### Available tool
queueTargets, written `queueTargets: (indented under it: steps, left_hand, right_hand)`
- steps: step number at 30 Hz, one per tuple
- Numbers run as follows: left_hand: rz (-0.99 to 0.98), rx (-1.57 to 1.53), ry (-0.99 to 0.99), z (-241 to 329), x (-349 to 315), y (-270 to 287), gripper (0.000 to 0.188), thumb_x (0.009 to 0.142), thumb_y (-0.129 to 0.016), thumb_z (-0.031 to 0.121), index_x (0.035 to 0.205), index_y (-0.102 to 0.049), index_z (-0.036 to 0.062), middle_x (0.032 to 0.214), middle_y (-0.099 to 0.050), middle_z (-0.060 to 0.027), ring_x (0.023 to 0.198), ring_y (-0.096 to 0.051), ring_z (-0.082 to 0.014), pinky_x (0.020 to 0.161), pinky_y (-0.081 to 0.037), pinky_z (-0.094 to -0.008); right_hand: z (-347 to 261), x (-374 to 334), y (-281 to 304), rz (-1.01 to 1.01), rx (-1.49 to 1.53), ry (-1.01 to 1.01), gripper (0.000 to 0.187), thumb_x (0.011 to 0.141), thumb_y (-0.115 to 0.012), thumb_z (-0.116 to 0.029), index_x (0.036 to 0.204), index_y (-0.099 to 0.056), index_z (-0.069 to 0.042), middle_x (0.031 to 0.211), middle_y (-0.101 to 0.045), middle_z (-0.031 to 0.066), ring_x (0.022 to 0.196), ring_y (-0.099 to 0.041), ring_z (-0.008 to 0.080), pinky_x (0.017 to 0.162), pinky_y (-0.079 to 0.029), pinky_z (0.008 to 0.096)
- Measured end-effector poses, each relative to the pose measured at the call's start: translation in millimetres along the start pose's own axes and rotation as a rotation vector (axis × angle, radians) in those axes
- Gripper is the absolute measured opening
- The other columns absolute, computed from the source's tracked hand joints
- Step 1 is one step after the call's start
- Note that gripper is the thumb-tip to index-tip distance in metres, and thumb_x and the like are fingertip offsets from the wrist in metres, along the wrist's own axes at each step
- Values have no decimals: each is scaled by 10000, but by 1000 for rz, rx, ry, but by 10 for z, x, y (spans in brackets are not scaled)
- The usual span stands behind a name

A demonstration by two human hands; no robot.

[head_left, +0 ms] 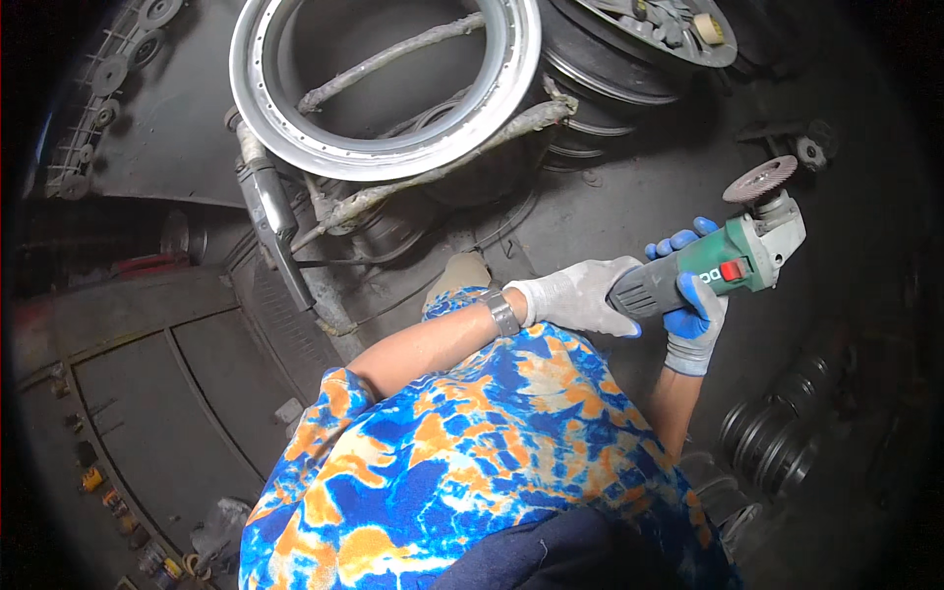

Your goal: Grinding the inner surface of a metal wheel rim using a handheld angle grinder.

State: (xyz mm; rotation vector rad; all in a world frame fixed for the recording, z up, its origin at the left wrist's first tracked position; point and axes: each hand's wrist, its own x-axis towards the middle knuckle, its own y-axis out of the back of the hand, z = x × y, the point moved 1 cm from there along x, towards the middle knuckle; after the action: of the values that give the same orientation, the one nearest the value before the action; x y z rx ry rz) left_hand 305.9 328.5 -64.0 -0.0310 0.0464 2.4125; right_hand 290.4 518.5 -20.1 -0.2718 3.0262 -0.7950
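Note:
Both my hands are on a green and dark grey angle grinder [700, 258] with a red switch. My left hand [580, 297], in a grey glove with blue fingertips, is closed on its dark rear end. Gripping the green body from below is my right hand [700, 320], gloved the same way, with its thumb near the switch and blue fingers showing on the far side. A round, ridged abrasive disc [759, 180] sits at the tool's head, angled upward and touching nothing.
Ahead, a silver wheel rim ring [258, 103] rests on a crusted pipe stand [423, 182]. A grey and black tool [265, 206] leans at its left. Stacked rims [610, 74] stand behind, the top one holding gloves and a tape roll [708, 29]. More rims [772, 442] lie at the right.

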Motion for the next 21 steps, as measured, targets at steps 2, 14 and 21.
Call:
queueTargets:
  steps: [2, 14, 21]
  left_hand:
    - [14, 121, 39, -10, 98, -43, 766, 822, -795, 450, 1381, -509, 11, 1228, -676, -239, 1160, -656, -361, 1022, -498, -423]
    - [348, 440, -7, -123, 293, 1099, 560, 893, -725, 362, 1315, -611, 11, 1277, -641, -210, 1210, -623, -347, 1064, -480, -400]
    - [909, 455, 148, -353, -473, 2501, 329, 929, -704, 257, 1146, -678, 11, 1071, -727, -156, 984, -695, -221, 903, -536, -363]
  right_hand:
    - [-46, -41, -39, 8, -17, 10, 724, 807, -689, -49, 1468, -401, 15, 1176, -635, 150, 1094, -650, 312, 1004, -534, 495]
    - [-654, 782, -289, 259, -601, 268, 723, 744, -774, 61, 1411, -497, 18, 1199, -646, 139, 1091, -651, 249, 969, -544, 402]
    - [-1072, 1805, -589, 202, -591, 588, 670, 838, -700, 80, 1467, -485, -3, 1358, -597, 133, 1287, -570, 254, 1140, -429, 411]
